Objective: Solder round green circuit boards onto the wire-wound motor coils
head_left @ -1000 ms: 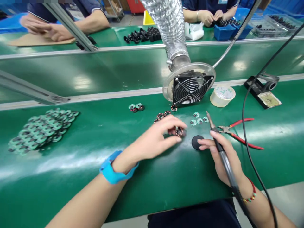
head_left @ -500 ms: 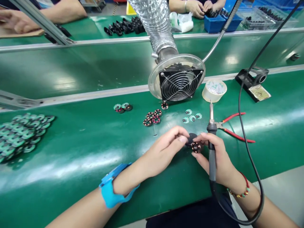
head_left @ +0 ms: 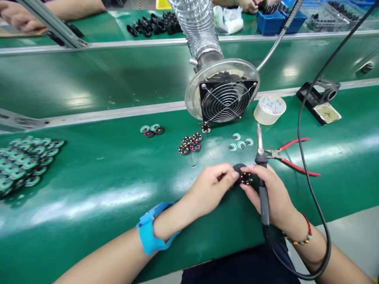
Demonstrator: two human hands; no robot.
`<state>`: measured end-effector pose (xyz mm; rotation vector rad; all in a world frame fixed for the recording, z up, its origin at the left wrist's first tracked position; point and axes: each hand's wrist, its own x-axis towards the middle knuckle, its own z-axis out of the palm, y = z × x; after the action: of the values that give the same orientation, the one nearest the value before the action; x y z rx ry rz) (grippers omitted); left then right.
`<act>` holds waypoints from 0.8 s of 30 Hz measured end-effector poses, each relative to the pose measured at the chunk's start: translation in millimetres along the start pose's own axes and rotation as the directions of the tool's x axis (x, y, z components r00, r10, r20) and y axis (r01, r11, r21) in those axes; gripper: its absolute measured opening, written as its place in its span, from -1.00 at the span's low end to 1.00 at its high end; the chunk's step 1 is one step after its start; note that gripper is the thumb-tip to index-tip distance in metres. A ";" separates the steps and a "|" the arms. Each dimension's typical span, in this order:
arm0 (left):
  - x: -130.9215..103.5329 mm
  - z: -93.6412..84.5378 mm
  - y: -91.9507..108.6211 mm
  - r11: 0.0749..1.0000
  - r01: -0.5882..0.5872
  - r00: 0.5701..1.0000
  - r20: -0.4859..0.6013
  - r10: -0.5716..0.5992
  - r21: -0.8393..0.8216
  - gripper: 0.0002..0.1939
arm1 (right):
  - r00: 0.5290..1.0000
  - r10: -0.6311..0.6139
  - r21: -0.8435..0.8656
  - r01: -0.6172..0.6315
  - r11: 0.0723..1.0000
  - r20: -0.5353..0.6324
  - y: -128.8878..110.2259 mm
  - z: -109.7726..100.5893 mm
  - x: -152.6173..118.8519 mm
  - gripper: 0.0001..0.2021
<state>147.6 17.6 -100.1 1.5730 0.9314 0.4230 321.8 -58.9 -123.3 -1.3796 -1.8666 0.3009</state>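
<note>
My left hand (head_left: 209,189) has thumb and fingers pinched on the edge of a flat black disc (head_left: 238,167). Close against that disc, the fingertips of my right hand (head_left: 274,195) hold a small motor stator (head_left: 246,178), a dark ring with copper windings. A soldering iron (head_left: 264,201) also rests in my right hand, between thumb and fingers, its tip pointing up and away from me. Beyond my hands lie several small round circuit boards (head_left: 241,144) and a cluster of stators (head_left: 189,142). Another stator (head_left: 205,128) sits by the fan.
A fume extractor fan (head_left: 227,101) hangs ahead. To its right are a tape roll (head_left: 270,110), red-handled cutters (head_left: 291,154) and an iron stand (head_left: 319,100). Stacked green-topped parts (head_left: 28,163) lie far left; a few similar pieces (head_left: 151,130) sit mid-bench. Co-workers' hands show across the divider.
The stator has turned in my right fingers and its open centre now shows. My left hand has shifted slightly right. The whole view has moved a little.
</note>
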 end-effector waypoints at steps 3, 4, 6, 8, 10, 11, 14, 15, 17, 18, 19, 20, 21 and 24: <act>3.2 -6.5 -0.4 0.991 0.064 0.987 -0.137 -0.080 -0.120 -0.69 | 1.000 0.016 0.007 -0.016 1.000 -0.013 1.5 -1.4 1.4 -0.47; 3.7 -7.7 0.6 0.989 0.064 0.986 -0.145 -0.083 -0.132 -0.70 | 1.000 0.009 0.010 -0.009 1.000 0.002 1.8 -1.2 1.5 -0.47; 3.4 -7.7 3.4 0.991 0.058 0.994 -0.084 -0.068 -0.120 -0.72 | 0.999 -0.023 0.014 0.023 1.000 0.037 1.8 0.1 1.1 -0.48; 2.2 -5.7 6.0 0.996 0.043 0.999 -0.003 -0.043 -0.080 -0.73 | 0.995 -0.064 0.024 0.062 0.998 0.081 1.2 1.3 -0.1 -0.49; 1.4 -4.4 7.1 0.998 0.032 0.999 0.022 -0.031 -0.050 -0.75 | 0.988 -0.089 0.035 0.085 0.996 0.129 0.7 0.4 -1.1 -0.52; 1.6 -4.8 7.0 0.999 0.032 0.999 0.012 -0.032 -0.043 -0.75 | 0.985 -0.085 0.032 0.081 0.996 0.149 0.9 -1.2 -1.1 -0.53; 4.3 -11.5 4.8 0.996 0.048 0.994 -0.093 -0.055 -0.076 -0.76 | 0.986 -0.040 -0.010 0.043 0.999 0.163 4.2 -10.9 2.9 -0.59; 5.7 -15.0 4.0 0.995 0.046 0.988 -0.145 -0.058 -0.090 -0.76 | 0.987 -0.027 -0.027 0.031 0.999 0.158 6.4 -14.6 5.6 -0.60; 8.7 -22.4 2.7 0.995 0.031 0.971 -0.234 -0.053 -0.099 -0.76 | 0.989 -0.005 -0.050 0.012 0.999 0.145 12.1 -20.0 11.8 -0.59; 10.1 -25.5 2.2 0.996 0.023 0.965 -0.260 -0.044 -0.085 -0.77 | 0.990 0.005 -0.052 0.002 0.999 0.142 15.2 -20.9 14.6 -0.59; 11.3 -28.1 1.7 0.998 0.014 0.963 -0.269 -0.029 -0.058 -0.77 | 0.989 0.015 -0.043 -0.008 0.999 0.147 18.2 -20.3 16.9 -0.58; 12.6 -29.8 1.1 1.000 0.006 0.965 -0.261 -0.012 -0.021 -0.79 | 0.987 0.019 -0.026 -0.015 1.000 0.160 21.1 -18.3 18.4 -0.57; 13.9 -30.7 0.3 1.000 0.000 0.972 -0.236 0.005 0.025 -0.80 | 0.984 0.020 -0.009 -0.019 1.000 0.180 23.7 -15.3 19.1 -0.57; 19.6 -29.5 -3.6 0.976 -0.013 0.989 -0.143 0.045 0.219 -0.89 | 0.969 0.009 0.003 -0.010 1.000 0.247 28.9 -5.1 17.0 -0.64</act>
<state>137.3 51.7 -101.0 1.7740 1.0992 0.4755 343.9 -34.0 -129.6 -1.3998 -2.0592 0.5010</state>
